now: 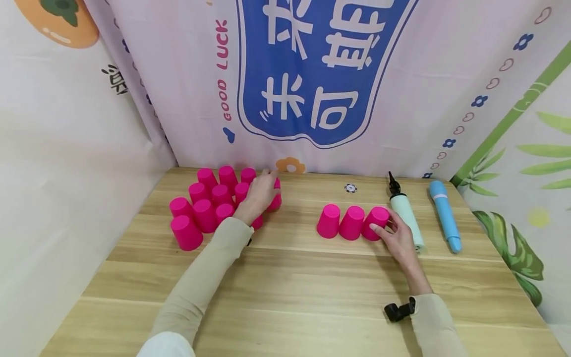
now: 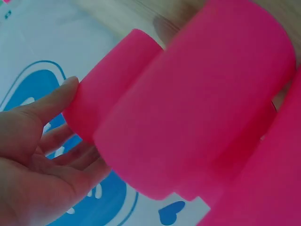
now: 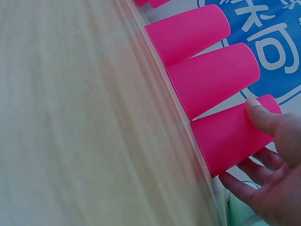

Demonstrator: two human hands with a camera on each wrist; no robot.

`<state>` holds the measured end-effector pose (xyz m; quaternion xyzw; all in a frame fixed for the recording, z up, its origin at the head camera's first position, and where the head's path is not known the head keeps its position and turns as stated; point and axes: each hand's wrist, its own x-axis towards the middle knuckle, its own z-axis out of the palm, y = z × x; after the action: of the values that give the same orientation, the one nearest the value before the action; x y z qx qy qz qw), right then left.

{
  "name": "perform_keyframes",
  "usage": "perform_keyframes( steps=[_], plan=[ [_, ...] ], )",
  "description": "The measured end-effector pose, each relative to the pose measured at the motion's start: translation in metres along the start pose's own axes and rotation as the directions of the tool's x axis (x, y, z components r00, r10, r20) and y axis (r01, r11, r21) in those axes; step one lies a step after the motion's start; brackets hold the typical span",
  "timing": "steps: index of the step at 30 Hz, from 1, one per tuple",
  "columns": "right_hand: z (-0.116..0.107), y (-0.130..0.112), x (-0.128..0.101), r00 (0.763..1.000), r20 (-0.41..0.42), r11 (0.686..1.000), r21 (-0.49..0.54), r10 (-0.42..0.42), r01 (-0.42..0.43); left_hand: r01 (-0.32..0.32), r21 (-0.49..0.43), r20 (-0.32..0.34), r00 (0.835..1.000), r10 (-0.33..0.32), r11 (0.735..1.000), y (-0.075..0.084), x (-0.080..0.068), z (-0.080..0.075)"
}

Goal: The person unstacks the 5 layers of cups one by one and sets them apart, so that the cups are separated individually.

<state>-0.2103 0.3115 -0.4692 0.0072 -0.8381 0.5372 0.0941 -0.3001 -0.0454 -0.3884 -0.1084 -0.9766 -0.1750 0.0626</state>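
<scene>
All the pink cups stand upside down, so their insides are hidden. My right hand [image 1: 398, 237] wraps thumb and fingers around the end cup [image 1: 376, 223] of a row of three [image 1: 351, 222], smooth tapered plastic on pale wood grain. Just beyond my knuckles lies a white pump [image 1: 407, 216], and further right a blue pump [image 1: 444, 214]. My left hand [image 1: 258, 196] reaches into the cluster of cups [image 1: 206, 208], fingers closing around one cup [image 2: 106, 96] at its far right edge.
</scene>
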Motion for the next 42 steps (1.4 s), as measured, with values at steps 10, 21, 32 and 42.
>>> perform_keyframes(
  steps=[10,21,32,42],
  plan=[
    [0.001,-0.021,-0.006,1.0,0.002,1.0,0.02,0.0,0.0,0.061,0.069,0.104,0.992,-0.068,0.996,-0.005,0.001,-0.001],
    [0.001,-0.014,-0.003,1.0,0.006,1.0,0.01,0.005,-0.005,0.057,0.068,0.112,0.992,-0.064,0.996,-0.009,-0.002,-0.002],
    [-0.003,-0.003,0.003,1.0,0.001,1.0,0.001,-0.014,0.014,-0.258,-0.067,-0.1,0.963,0.251,0.964,0.031,-0.019,0.0],
    [0.0,0.0,0.002,1.0,0.011,1.0,0.013,-0.003,0.003,-0.149,-0.413,0.15,0.962,0.229,0.898,0.085,-0.032,0.053]
  ],
)
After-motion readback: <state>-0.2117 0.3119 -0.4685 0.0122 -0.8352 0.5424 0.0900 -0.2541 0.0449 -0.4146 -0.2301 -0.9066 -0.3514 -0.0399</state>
